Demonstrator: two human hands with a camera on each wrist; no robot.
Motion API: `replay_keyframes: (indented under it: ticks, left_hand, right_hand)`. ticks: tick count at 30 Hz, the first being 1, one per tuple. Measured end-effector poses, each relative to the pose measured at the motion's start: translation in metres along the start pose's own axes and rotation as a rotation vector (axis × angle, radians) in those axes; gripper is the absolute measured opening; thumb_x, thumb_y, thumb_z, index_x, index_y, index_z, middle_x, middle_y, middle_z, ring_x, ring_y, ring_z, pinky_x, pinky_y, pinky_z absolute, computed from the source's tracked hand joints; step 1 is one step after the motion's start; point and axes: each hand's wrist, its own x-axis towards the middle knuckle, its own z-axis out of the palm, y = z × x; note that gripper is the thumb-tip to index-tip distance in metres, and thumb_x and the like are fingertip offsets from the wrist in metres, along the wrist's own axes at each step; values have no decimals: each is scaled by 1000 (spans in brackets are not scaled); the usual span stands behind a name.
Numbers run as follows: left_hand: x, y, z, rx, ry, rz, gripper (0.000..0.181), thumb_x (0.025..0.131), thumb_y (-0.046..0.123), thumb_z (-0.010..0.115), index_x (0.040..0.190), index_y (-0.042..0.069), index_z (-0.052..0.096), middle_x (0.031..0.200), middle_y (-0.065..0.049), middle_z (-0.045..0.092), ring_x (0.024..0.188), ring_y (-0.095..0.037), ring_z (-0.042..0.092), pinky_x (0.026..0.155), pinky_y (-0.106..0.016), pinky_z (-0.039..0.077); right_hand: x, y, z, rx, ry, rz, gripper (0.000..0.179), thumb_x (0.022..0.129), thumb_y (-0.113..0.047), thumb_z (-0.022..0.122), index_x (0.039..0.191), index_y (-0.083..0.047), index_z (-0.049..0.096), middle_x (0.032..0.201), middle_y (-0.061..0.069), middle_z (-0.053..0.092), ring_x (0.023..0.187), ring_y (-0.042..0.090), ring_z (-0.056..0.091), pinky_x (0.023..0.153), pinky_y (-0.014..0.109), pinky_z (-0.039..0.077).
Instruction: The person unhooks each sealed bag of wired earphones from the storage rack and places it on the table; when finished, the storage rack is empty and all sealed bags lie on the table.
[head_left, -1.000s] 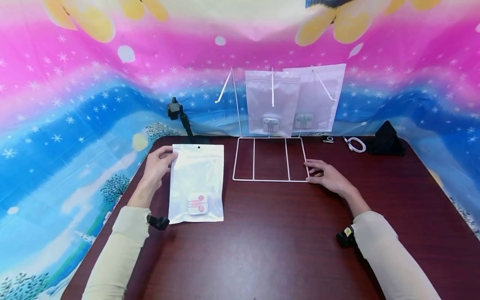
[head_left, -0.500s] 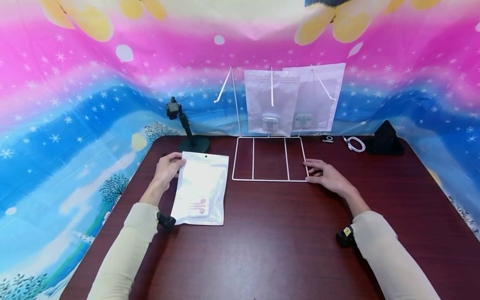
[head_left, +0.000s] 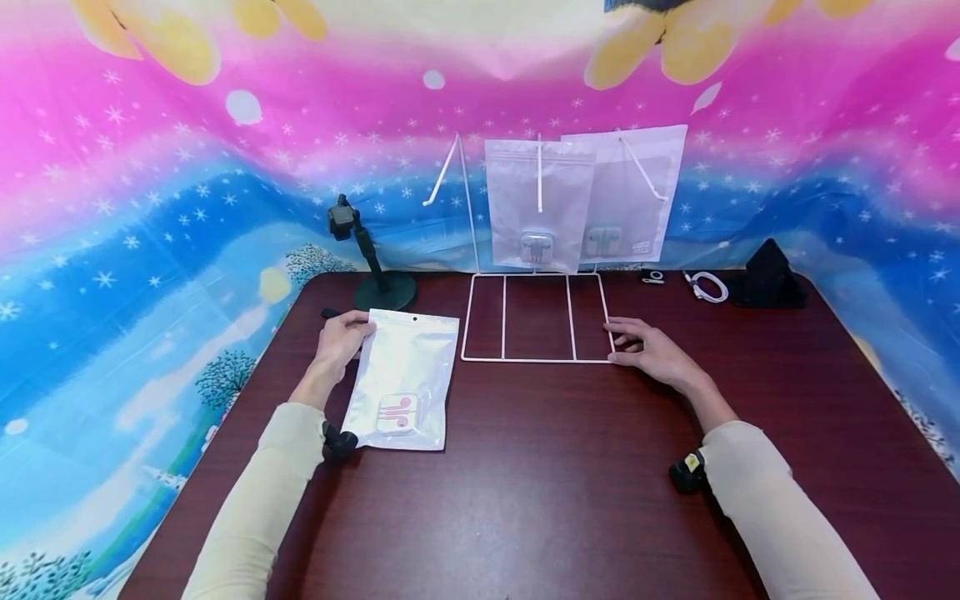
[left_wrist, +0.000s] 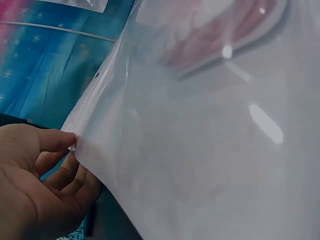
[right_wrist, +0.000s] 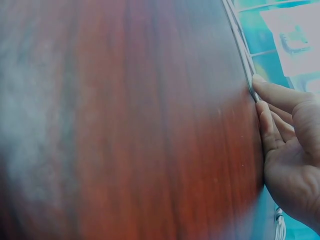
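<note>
My left hand [head_left: 342, 346] pinches the top left corner of a white zip bag [head_left: 405, 358] between thumb and finger. Inside the bag, low down, shows a clear case of pink earphones [head_left: 397, 414]. The left wrist view shows the thumb and finger meeting on the bag's edge, with the pale plastic [left_wrist: 190, 150] filling most of that picture. On the other side, my right hand [head_left: 652, 354] holds the front right corner of a white wire display rack [head_left: 540, 361], its fingers over the side wire and thumb at the corner. The wire runs between its fingertips in the right wrist view.
Two more bags hang from the rack's prongs, a nearer one [head_left: 528, 192] and one behind it [head_left: 645, 183]; the left prong [head_left: 441, 171] is bare. A black stand [head_left: 384, 287] is behind the bag. At back right lie a coiled white cable [head_left: 708, 287] and a black holder [head_left: 768, 279].
My left hand has carried the bag rightwards and a little toward me, and its top has dropped below the black stand's base. The right hand has stayed at the rack's corner.
</note>
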Motion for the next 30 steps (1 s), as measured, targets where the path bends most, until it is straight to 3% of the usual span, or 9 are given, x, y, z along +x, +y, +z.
replay_keyframes:
  ticks: [10,17,24,30]
  left_hand:
    - [2,-2,5,34,-26,-40,41,107,22,57,145,6,59,140,-18,63,122,-31,60,96,-45,57]
    - [1,-1,2,92,-1,-13,38,107,22,57,140,3,64,137,-21,62,112,-32,64,91,-42,61]
    - [4,2,-4,75,28,11,35,108,20,58,137,3,66,129,-22,69,107,-33,70,83,-35,63]
    - [2,11,-14,58,61,44,35,109,20,55,138,2,65,129,-21,69,101,-28,71,82,-33,62]
  right_hand:
    - [0,1,1,-2,3,-4,62,99,-13,72,154,-2,48,160,19,40,124,34,56,101,43,47]
    - [1,1,0,0,-2,-6,61,99,-13,72,154,-1,48,161,19,38,124,34,56,100,40,47]
    - [1,0,0,-1,-2,4,61,99,-13,72,154,-2,47,160,19,39,124,34,55,102,46,47]
    - [1,1,0,-4,1,5,61,99,-13,72,154,-2,48,160,19,39,124,34,56,101,43,47]
